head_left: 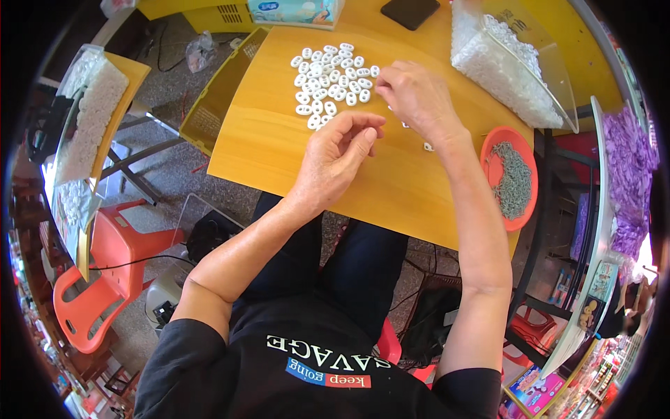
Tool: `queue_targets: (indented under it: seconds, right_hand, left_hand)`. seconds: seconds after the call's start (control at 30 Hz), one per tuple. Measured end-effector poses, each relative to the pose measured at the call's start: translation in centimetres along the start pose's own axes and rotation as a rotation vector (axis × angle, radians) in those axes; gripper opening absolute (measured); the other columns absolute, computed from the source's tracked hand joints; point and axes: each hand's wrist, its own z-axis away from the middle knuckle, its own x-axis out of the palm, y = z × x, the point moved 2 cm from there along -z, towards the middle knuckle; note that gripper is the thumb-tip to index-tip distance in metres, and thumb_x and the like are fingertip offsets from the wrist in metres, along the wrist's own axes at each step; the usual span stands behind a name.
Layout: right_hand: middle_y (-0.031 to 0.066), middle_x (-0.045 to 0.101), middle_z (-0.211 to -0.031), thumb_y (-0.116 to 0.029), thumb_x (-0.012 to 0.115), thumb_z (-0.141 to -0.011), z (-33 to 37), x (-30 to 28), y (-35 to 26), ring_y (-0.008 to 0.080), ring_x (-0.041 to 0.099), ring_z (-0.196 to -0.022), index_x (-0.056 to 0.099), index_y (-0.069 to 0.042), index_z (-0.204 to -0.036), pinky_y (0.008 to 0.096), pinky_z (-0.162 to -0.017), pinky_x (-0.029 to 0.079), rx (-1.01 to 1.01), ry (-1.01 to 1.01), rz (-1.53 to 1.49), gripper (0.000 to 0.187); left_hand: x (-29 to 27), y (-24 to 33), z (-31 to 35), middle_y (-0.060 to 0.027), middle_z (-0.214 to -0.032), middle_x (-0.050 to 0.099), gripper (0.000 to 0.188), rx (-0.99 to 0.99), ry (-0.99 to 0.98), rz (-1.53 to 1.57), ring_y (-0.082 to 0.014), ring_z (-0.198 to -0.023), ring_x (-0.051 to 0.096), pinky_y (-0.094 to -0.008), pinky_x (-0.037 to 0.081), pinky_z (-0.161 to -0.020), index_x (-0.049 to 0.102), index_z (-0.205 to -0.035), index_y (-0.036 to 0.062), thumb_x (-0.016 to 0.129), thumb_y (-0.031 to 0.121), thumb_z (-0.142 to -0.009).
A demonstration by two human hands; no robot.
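Note:
Over the near side of the yellow wooden table (272, 153), my left hand (331, 159) is closed, its thumb pressed to the curled fingers. Whatever it may hold is hidden. My right hand (417, 96) is farther forward and to the right, fingertips pinched at the right edge of a loose spread of white oval pieces (340, 79). Each piece shows two dark spots. What the right fingers pinch is too small to make out. A tiny white part (428, 146) lies beside my right wrist.
An orange bowl (488, 167) of grey screws (514, 183) sits at the table's right edge. Behind it stands a clear bin (558, 105) of small white parts. A black phone (410, 12) and a tissue pack (293, 12) lie at the far edge. Left stands a red chair (115, 241).

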Motion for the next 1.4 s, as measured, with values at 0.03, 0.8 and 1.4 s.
queue_targets:
  seconds: [0.03,0.8,1.4]
  right_hand:
    - [0.0114,0.064,-0.084,-0.016,0.065,-0.082,0.0,0.0,0.0,0.0294,0.064,-0.085,0.067,-0.006,-0.084,0.0421,-0.072,0.052,-0.027,0.003,0.002,0.01]
    - [0.006,0.066,-0.091,-0.012,0.065,-0.089,12.8,-1.9,-3.4,0.0127,0.063,-0.08,0.064,0.002,-0.104,0.0267,-0.071,0.054,0.814,0.129,-1.968,0.02]
    - [0.0014,0.065,-0.085,-0.015,0.065,-0.091,14.8,-3.7,-3.8,0.0032,0.056,-0.069,0.064,0.001,-0.1,0.0191,-0.056,0.048,0.756,0.365,-1.564,0.018]
  left_hand:
    - [0.1,-0.1,0.0,-0.0003,-0.096,0.06,0.019,-0.006,0.019,0.003,-0.0054,-0.08,0.054,-0.0198,0.045,-0.072,0.058,-0.114,0.0005,0.052,0.006,-0.096]
    - [2.7,-0.1,-0.2,-0.0087,-0.093,0.062,0.019,0.537,-0.108,-0.465,-0.0149,-0.083,0.061,-0.0253,0.049,-0.072,0.064,-0.1,0.0003,0.065,-0.007,-0.083]
    - [5.8,0.0,0.1,-0.0138,-0.094,0.066,0.025,0.765,-0.045,-0.591,-0.0235,-0.079,0.066,-0.0294,0.054,-0.066,0.066,-0.098,0.001,0.065,-0.013,-0.077]
